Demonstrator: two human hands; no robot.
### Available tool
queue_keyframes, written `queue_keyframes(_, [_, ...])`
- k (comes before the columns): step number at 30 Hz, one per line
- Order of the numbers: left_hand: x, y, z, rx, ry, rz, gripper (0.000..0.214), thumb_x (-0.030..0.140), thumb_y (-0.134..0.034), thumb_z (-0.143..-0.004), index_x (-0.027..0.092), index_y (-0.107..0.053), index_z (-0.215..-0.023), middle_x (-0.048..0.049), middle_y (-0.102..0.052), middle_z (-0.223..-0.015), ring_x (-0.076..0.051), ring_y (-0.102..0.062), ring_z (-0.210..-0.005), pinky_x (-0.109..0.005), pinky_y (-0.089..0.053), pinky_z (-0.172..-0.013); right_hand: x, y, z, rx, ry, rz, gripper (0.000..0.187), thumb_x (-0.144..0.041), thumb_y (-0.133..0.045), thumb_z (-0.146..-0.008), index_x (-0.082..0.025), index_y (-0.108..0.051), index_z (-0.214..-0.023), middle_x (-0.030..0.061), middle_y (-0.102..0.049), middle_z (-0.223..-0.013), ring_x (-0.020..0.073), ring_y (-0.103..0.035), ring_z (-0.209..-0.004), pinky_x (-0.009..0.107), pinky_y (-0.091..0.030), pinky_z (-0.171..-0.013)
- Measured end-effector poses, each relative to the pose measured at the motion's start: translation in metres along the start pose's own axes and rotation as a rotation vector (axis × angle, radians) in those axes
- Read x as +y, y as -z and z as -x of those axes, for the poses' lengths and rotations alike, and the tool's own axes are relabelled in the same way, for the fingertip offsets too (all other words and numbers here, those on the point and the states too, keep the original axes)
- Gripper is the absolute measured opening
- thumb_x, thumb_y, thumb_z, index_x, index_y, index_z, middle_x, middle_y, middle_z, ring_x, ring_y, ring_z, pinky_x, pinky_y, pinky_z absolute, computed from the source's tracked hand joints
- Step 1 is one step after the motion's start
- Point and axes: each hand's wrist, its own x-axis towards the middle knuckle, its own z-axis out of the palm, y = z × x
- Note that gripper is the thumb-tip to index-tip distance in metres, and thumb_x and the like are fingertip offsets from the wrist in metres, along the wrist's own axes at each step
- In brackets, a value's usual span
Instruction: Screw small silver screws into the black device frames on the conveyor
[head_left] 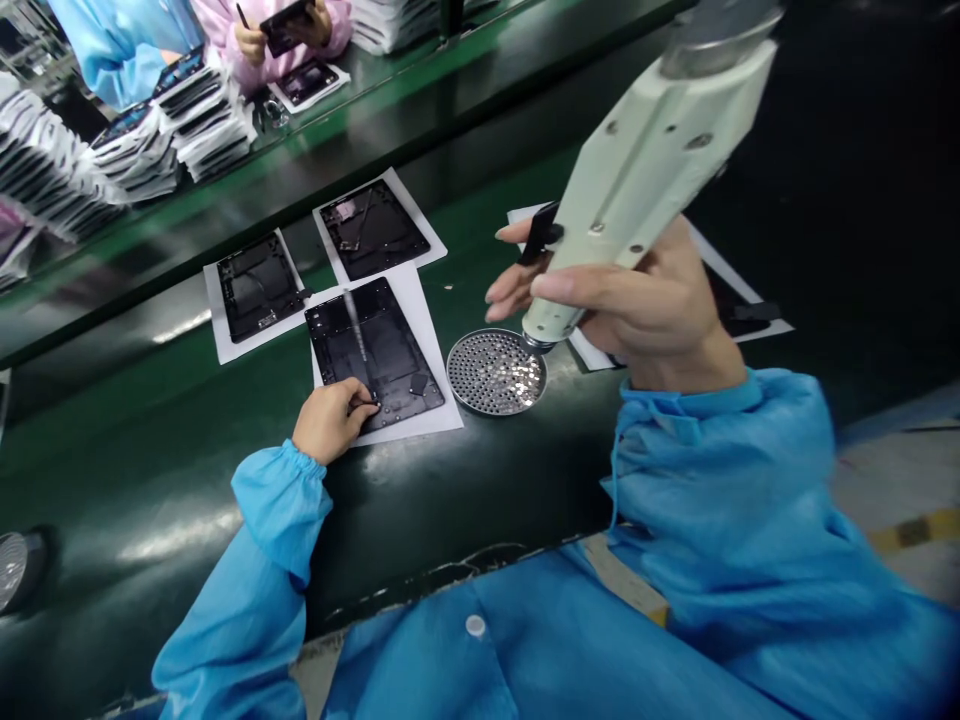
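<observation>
Green table (187, 480): the left hand (328, 420) pinches the near edge of the black panel (382, 345). The right hand (645, 310), clasping the screwdriver (652, 150), could jolt the screw dish (452, 378) and scatter its screws.

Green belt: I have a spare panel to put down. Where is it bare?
Bare belt lies near the edge, below the screw tray, and left of the left hand. Crowded beyond: panels on sheets, right hand with screwdriver.

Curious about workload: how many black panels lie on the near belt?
4 panels: one under the left hand, two beyond it, one mostly hidden behind the right hand.
</observation>
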Motion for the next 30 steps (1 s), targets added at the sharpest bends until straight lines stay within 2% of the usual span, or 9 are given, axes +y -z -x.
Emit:
queue_keyframes(3, [0.0, 0.0, 0.005, 0.075, 0.034, 0.099, 0.003, 0.021, -0.07, -0.077, 0.018, -0.068, -0.077, 0.0024, -0.065, -0.064, -0.011, -0.057, -0.058, -0.022, -0.043, -0.059, 0.003, -0.012, 0.004, -0.064, -0.056, -0.103, 0.046, -0.036, -0.084, -0.058, -0.014, -0.067, -0.094, 0.0025, -0.066, -0.056, 0.0176, -0.06, -0.045, 0.03, -0.05, -0.044])
queue_keyframes(5, [0.003, -0.006, 0.008, 0.149, 0.044, 0.199, 0.007, 0.024, -0.071, -0.076, 0.017, -0.069, -0.074, 0.0025, -0.065, -0.061, -0.009, -0.054, -0.054, -0.021, -0.042, -0.057, 0.009, -0.02, 0.009, -0.083, -0.089, -0.128, 0.046, -0.039, -0.084, -0.059, -0.014, -0.067, -0.094, 0.0011, -0.062, -0.051, 0.0161, -0.057, -0.042, 0.028, -0.046, -0.039])
queue_keyframes(7, [0.007, -0.015, 0.011, 0.181, 0.067, 0.309, 0.013, 0.028, -0.072, -0.076, 0.016, -0.069, -0.073, 0.0023, -0.064, -0.06, -0.008, -0.052, -0.052, -0.02, -0.041, -0.053, 0.016, -0.028, 0.014, -0.116, -0.143, -0.133, 0.046, -0.041, -0.084, -0.061, -0.014, -0.067, -0.093, 0.0014, -0.061, -0.052, 0.0166, -0.059, -0.044, 0.028, -0.047, -0.04])
queue_keyframes(10, [0.013, -0.029, 0.014, 0.142, 0.085, 0.392, 0.015, 0.03, -0.071, -0.078, 0.015, -0.071, -0.076, 0.0016, -0.065, -0.061, -0.008, -0.052, -0.052, -0.02, -0.04, -0.052, 0.025, -0.038, 0.019, -0.217, -0.214, -0.177, 0.046, -0.044, -0.083, -0.062, -0.015, -0.065, -0.093, 0.0035, -0.065, -0.057, 0.0186, -0.062, -0.049, 0.03, -0.052, -0.045])
queue_keyframes(15, [0.018, -0.038, 0.015, 0.135, 0.076, 0.243, 0.013, 0.027, -0.066, -0.084, 0.016, -0.073, -0.081, -0.0005, -0.067, -0.067, -0.01, -0.055, -0.059, -0.022, -0.04, -0.058, 0.032, -0.045, 0.025, -0.33, -0.267, -0.27, 0.05, -0.046, -0.08, -0.065, -0.016, -0.063, -0.101, 0.0064, -0.07, -0.07, 0.0226, -0.068, -0.06, 0.033, -0.056, -0.052])
queue_keyframes(18, [0.017, -0.037, 0.012, 0.146, 0.003, 0.167, 0.01, 0.024, -0.067, -0.083, 0.017, -0.073, -0.083, -0.003, -0.068, -0.08, -0.012, -0.057, -0.069, -0.024, -0.043, -0.065, 0.032, -0.047, 0.028, -0.332, -0.268, -0.241, 0.048, -0.046, -0.078, -0.068, -0.017, -0.062, -0.103, 0.0068, -0.071, -0.072, 0.0224, -0.069, -0.064, 0.033, -0.055, -0.055])
queue_keyframes(20, [0.015, -0.035, 0.01, 0.14, -0.028, 0.165, 0.008, 0.022, -0.068, -0.082, 0.017, -0.073, -0.083, -0.0038, -0.068, -0.086, -0.012, -0.058, -0.073, -0.024, -0.044, -0.067, 0.032, -0.049, 0.029, -0.318, -0.243, -0.231, 0.046, -0.046, -0.077, -0.07, -0.017, -0.063, -0.103, 0.0042, -0.068, -0.065, 0.0196, -0.065, -0.057, 0.032, -0.051, -0.051])
queue_keyframes(26, [0.015, -0.033, 0.006, 0.03, 0.028, 0.25, 0.011, 0.027, -0.067, -0.083, 0.017, -0.073, -0.082, 0.0005, -0.065, -0.07, -0.011, -0.055, -0.063, -0.023, -0.038, -0.059, 0.04, -0.062, 0.033, -0.207, -0.209, -0.201, 0.049, -0.056, -0.075, -0.066, -0.022, -0.062, -0.099, -0.0039, -0.05, -0.048, 0.0146, -0.05, -0.042, 0.031, -0.042, -0.043])
queue_keyframes(30, [0.018, -0.036, 0.005, 0.069, -0.011, 0.134, 0.008, 0.025, -0.068, -0.082, 0.019, -0.072, -0.085, -0.0025, -0.067, -0.086, -0.014, -0.058, -0.074, -0.025, -0.041, -0.064, 0.045, -0.074, 0.033, -0.21, -0.2, -0.117, 0.061, -0.061, -0.078, -0.061, -0.025, -0.059, -0.106, -0.0049, -0.05, -0.052, 0.0135, -0.051, -0.046, 0.031, -0.043, -0.047])
